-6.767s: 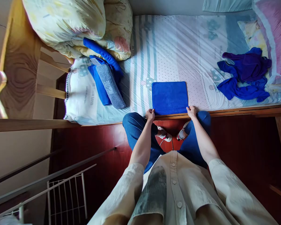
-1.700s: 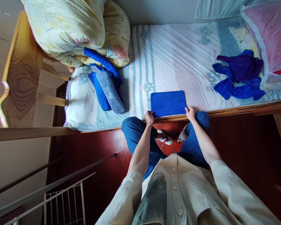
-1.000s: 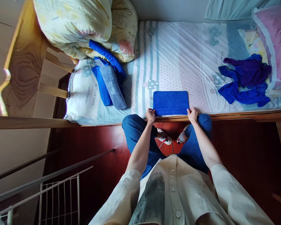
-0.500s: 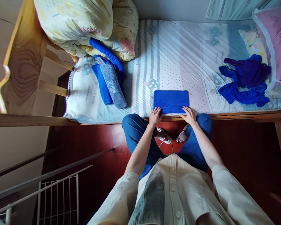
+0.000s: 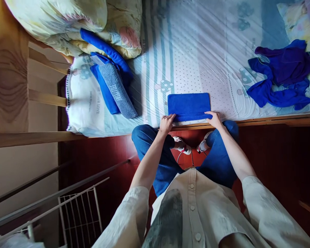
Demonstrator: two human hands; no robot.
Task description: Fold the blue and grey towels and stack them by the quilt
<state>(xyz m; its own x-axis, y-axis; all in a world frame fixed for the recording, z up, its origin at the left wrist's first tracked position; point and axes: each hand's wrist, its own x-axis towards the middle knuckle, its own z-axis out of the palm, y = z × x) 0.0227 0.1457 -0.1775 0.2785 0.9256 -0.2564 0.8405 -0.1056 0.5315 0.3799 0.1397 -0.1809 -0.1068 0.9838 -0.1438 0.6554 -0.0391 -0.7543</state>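
A folded blue towel (image 5: 189, 104) lies flat near the front edge of the bed, its near edge turned over in a narrow fold. My left hand (image 5: 167, 124) grips the towel's near left corner, fingers curled onto the cloth. At the near right corner, my right hand (image 5: 214, 119) pinches the edge between thumb and fingers. To the left lie a rolled grey towel (image 5: 118, 90) with lettering and a blue rolled cloth (image 5: 105, 48). Crumpled blue and purple cloths (image 5: 284, 74) are heaped on the right.
A patterned quilt (image 5: 119, 24) is bunched at the back left of the bed (image 5: 191, 62). The wooden bed rail (image 5: 274, 123) runs along the front. A white wire rack (image 5: 80, 210) stands at the lower left, and my knees are against the bed's edge.
Both hands have gone from resting with fingers spread on the towel's near edge to gripping its near corners. The camera view has shifted closer to the bed.
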